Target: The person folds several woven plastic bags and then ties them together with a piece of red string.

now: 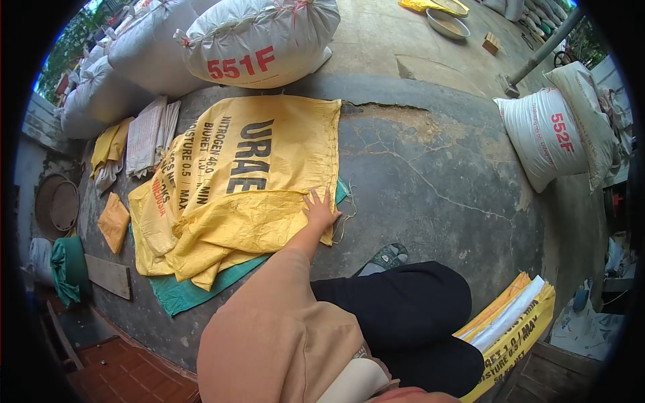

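My left hand (319, 211) lies palm down with fingers spread on the right edge of a yellow woven sack (282, 144) printed "URAE". The sack is spread on the concrete floor, and its near part is folded over in creases. Beneath it, green sacking (176, 295) sticks out at the near left and beside my fingertips. Loose threads hang from the edge just right of my hand. My right hand is out of the frame.
Full white sacks stand at the back, one marked "551F" (265, 43); another marked "552F" (547, 134) is at the right. Folded sacks (144, 138) lie at the left. A yellow sack bundle (514, 342) stands beside my knees. A metal bowl (448, 25) sits far back.
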The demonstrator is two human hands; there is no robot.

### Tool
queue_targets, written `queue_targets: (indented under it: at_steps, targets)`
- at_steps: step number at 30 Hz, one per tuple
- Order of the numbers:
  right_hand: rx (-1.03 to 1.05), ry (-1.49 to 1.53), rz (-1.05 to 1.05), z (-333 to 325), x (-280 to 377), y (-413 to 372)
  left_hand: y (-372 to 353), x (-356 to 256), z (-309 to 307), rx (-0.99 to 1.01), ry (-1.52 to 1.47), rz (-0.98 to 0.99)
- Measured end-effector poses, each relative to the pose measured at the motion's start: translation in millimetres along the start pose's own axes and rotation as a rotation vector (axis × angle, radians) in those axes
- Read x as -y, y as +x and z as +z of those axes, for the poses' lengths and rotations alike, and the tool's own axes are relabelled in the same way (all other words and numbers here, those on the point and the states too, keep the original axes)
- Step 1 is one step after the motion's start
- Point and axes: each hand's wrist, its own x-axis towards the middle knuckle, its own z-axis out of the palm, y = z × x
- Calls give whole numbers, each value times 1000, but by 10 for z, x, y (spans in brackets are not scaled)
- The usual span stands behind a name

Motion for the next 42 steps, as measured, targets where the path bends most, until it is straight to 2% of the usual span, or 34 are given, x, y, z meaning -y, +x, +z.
queue_targets:
  at_steps: [3,5,6,7,9,10,12,15,16,17,20,21,23,26,31,33,37,39,41,42]
  targets:
    - [-31,1,-71,-92,8,174,79,54,210,-52,-31,9]
    - [-43,3,-107,-128,-9,239,225,210,399,-162,0,154]
    - [-46,6,-125,-135,-18,259,82,199,222,-114,-45,153]
    - [-47,7,-143,-144,-32,278,125,255,302,-110,-45,150]
    - [-46,10,-178,-162,-62,307,173,350,413,-248,116,315]
    - [-45,12,-194,-167,-75,310,151,355,382,-244,118,312]
    - [-45,19,-225,-166,-95,323,127,326,282,-85,38,217]
    - [-49,28,-271,-159,-118,353,255,280,182,-1,-80,211]
    - [-50,31,-286,-158,-122,364,154,216,6,-47,-255,190]
    - [-53,33,-300,-154,-126,368,183,178,-36,-45,-254,190]
    - [-54,39,-347,-158,-141,392,206,38,-181,-316,-513,173]
    - [-54,42,-365,-155,-138,407,204,-20,-219,-314,-513,168]
    - [-55,57,-401,-109,-90,440,251,-161,-308,-316,-720,150]
    - [-53,83,-457,-38,-8,471,271,-557,-464,-433,-845,216]
    - [-69,118,-531,38,84,520,330,-1534,-791,-478,-963,319]
    - [-83,124,-552,26,104,550,243,-1961,-927,-459,-1047,440]
    - [-108,122,-586,-31,82,579,-128,-2834,-1115,-262,-1206,644]
    - [-118,115,-600,-98,64,565,-402,-3333,-1092,-21,-1300,843]
    - [332,484,-270,-254,946,595,-958,-3646,-1245,431,-1276,1015]
    - [449,572,-247,-206,1192,700,-1270,-3745,-1311,655,-1276,1066]
